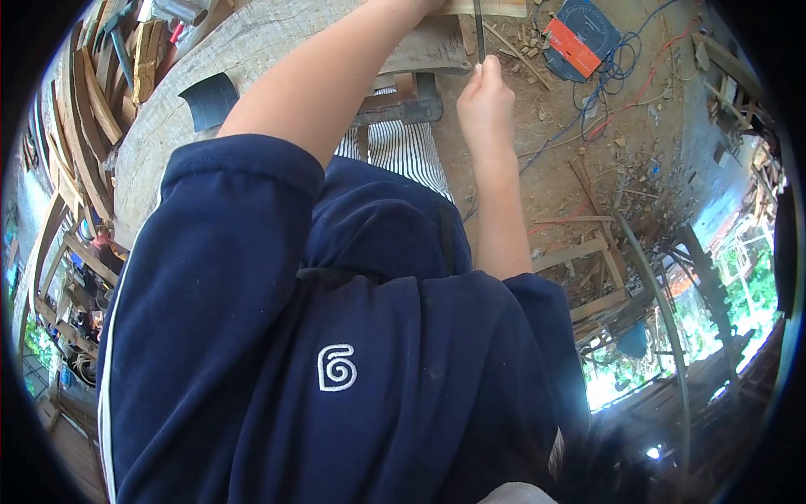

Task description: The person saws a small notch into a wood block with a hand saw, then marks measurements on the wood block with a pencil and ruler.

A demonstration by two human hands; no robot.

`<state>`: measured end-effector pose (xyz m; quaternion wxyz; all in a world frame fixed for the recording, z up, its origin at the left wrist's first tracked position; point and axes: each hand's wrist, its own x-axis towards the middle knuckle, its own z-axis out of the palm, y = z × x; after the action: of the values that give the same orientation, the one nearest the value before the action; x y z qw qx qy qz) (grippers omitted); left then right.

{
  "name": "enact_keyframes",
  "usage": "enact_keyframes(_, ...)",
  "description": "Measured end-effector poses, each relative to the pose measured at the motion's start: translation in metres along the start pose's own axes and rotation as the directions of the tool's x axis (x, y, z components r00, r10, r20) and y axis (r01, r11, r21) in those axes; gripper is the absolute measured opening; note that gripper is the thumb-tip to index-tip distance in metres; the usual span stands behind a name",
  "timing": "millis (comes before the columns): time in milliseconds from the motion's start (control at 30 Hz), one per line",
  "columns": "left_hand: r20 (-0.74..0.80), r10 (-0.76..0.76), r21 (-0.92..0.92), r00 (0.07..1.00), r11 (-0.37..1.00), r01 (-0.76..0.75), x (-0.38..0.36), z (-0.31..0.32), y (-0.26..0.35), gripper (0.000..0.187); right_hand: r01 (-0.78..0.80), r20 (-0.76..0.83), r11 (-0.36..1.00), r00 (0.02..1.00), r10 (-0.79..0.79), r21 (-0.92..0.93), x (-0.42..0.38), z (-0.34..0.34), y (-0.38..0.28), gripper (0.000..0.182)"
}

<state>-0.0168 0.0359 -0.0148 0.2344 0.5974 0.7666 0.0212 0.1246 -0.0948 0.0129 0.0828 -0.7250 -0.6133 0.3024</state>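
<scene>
My right hand (487, 97) is closed around the lower end of a thin dark bar (479, 34), which runs up out of the top edge. What kind of tool it is I cannot make out. At the top edge, only the wrist end of my left hand (426, 4) shows, and its fingers are hidden. Close to it lies a pale wooden board (499, 7), with the thin bar across it. Below that is a grey-brown piece of wood (428, 46). A dark brown block-like frame (399, 102) sits between my arms, above striped cloth.
A large wooden slab (277, 42) with a dark curved sheet (210, 101) lies at left, beside stacked timber (75, 118). On the dirt floor at right are an orange-and-blue disc-shaped package (579, 42), tangled blue cord (617, 76) and wood scraps. A wooden frame (588, 252) lies lower right.
</scene>
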Motion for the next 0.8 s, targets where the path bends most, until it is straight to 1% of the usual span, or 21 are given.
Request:
enact_keyframes(67,-0.008,0.001,0.000,1.000,1.000,-0.001,0.001,0.003,-0.001,0.035,0.020,-0.024,0.999,1.000,-0.019,0.039,-0.002,0.004,0.003,0.011)
enact_keyframes(200,-0.013,0.003,-0.020,1.000,1.000,-0.003,-0.001,0.002,-0.002,0.036,0.018,0.001,1.000,1.000,-0.018,-0.003,-0.005,-0.001,0.002,0.011)
enact_keyframes(367,-0.002,-0.002,-0.007,1.000,1.000,0.002,0.001,0.003,-0.003,0.036,-0.050,0.046,0.999,0.998,0.051,-0.016,-0.016,-0.015,-0.003,0.011)
enact_keyframes(500,0.016,0.002,-0.016,1.000,1.000,-0.002,0.002,0.000,-0.002,0.036,-0.026,0.035,1.000,0.999,0.027,-0.011,-0.017,-0.015,0.000,0.011)
enact_keyframes(667,0.021,0.009,0.011,1.000,1.000,-0.009,0.001,0.001,-0.003,0.036,-0.001,0.063,0.999,0.998,0.004,-0.048,-0.015,-0.017,0.001,0.010)
enact_keyframes(800,0.039,-0.003,-0.015,0.999,1.000,0.003,0.001,0.000,-0.003,0.036,-0.017,0.072,0.997,0.997,0.023,-0.078,-0.016,-0.019,0.001,0.009)
